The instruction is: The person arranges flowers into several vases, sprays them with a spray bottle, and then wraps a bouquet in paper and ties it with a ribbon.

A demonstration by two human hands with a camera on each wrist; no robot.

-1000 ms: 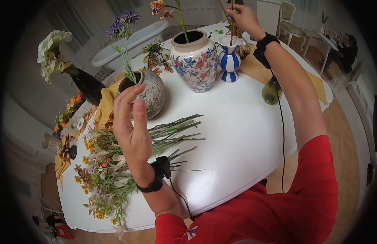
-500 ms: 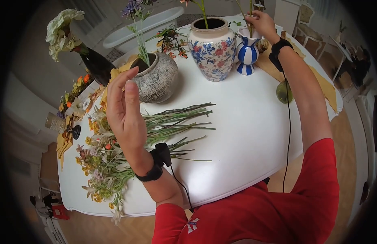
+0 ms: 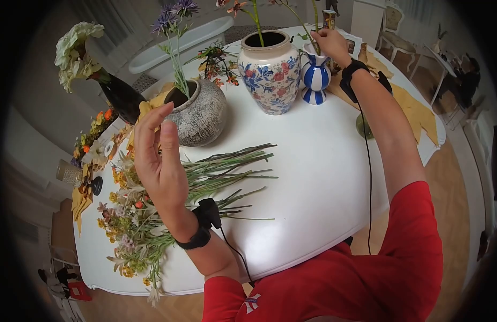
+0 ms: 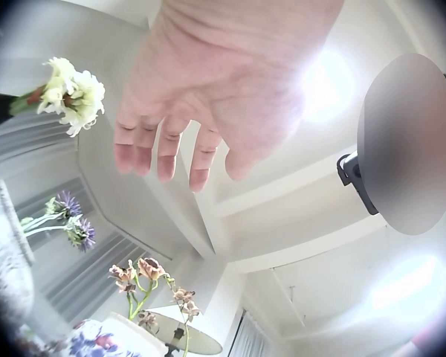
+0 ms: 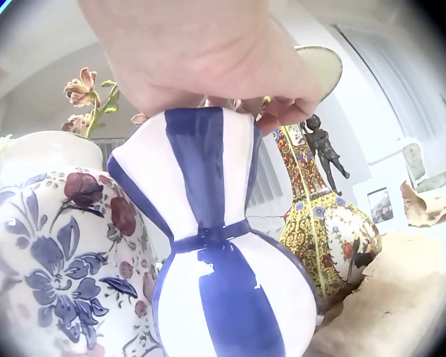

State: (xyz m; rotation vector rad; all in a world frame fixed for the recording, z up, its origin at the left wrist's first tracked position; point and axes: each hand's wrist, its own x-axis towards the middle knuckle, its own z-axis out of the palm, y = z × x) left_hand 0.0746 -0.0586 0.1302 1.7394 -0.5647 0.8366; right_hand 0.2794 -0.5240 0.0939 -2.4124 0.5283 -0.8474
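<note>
My right hand [image 3: 334, 48] is at the mouth of a blue-and-white striped vase [image 3: 316, 80], pinching a flower stem [image 3: 298, 21] that runs into it. In the right wrist view, the curled fingers overlap the vase's rim and hide the grip. Left of it stands a floral-painted vase [image 3: 271, 80] holding an orchid-like flower on a green stem. My left hand [image 3: 161, 166] is raised palm-up with relaxed fingers, holding nothing; in the head view it overlaps a pile of cut flowers [image 3: 144, 231]. A round grey vase [image 3: 203, 121] with purple flowers [image 3: 176, 15] stands beyond it.
A dark vase [image 3: 122, 96] with white blooms leans at the left in view. Tan paper [image 3: 406, 107] and a green glass piece [image 3: 362, 127] lie to the right. A patterned yellow vase [image 5: 327, 238] stands behind the striped one. Cables hang from both wrist cameras.
My right hand has lowered with the stem from above the striped vase to its mouth. My left hand keeps its raised, relaxed pose. The head view has shifted slightly.
</note>
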